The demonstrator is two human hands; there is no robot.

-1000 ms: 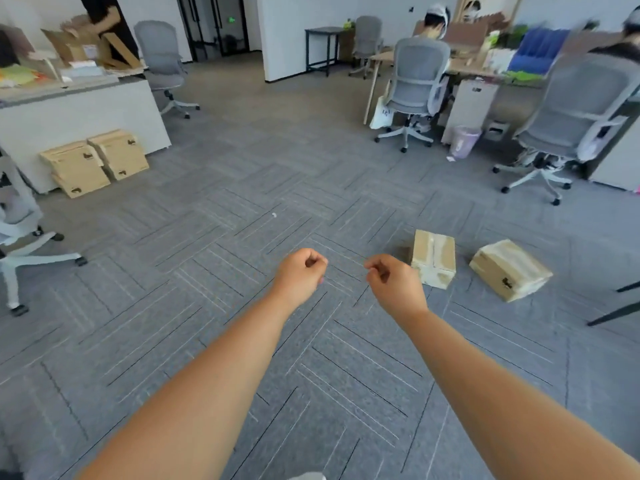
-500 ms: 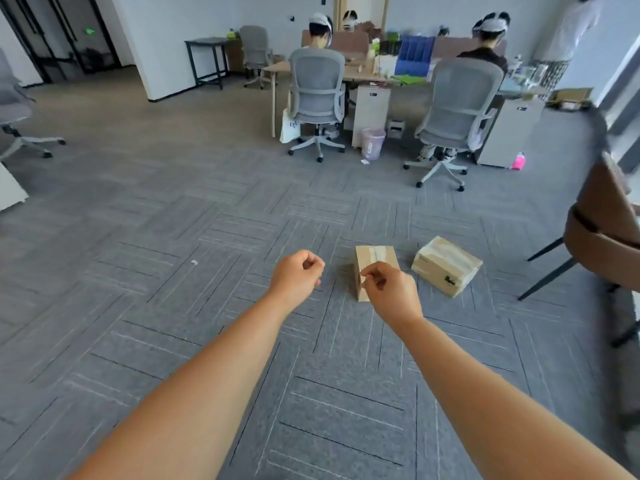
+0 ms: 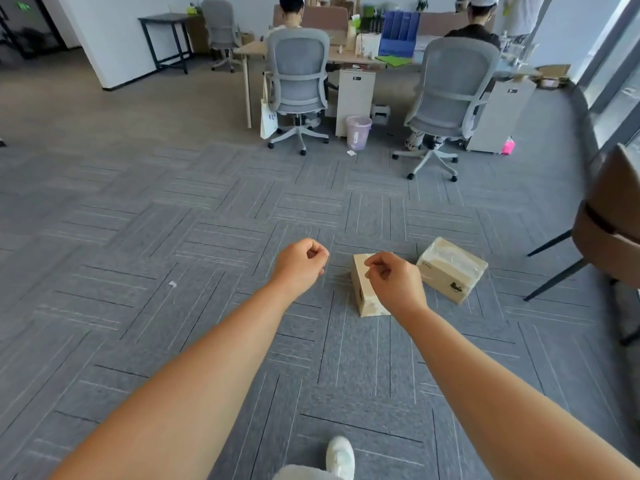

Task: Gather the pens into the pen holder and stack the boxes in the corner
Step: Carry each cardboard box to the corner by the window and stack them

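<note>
Two boxes on carpet, centre-right of frame. Near box (image 3: 366, 289) lies long axis away from camera, partly behind right hand (image 3: 396, 284); far box (image 3: 452, 268) further right. Left hand (image 3: 300, 266) farther off. Both hands curled loosely, empty.

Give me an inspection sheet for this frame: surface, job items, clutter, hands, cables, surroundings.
Surface: grey carpet floor, mostly bare.
Job's things: two cardboard boxes on the floor, apart, not stacked; near box partly behind the right hand, far box to its right. Pens and pen holder: nothing seen.
Clutter: small white scrap on the carpet.
Hands: left hand and right hand both curled shut, nothing visibly held.
Cables: nothing seen.
Surroundings: two seated people at a desk, office chairs, pink bin, brown chair at right.
</note>
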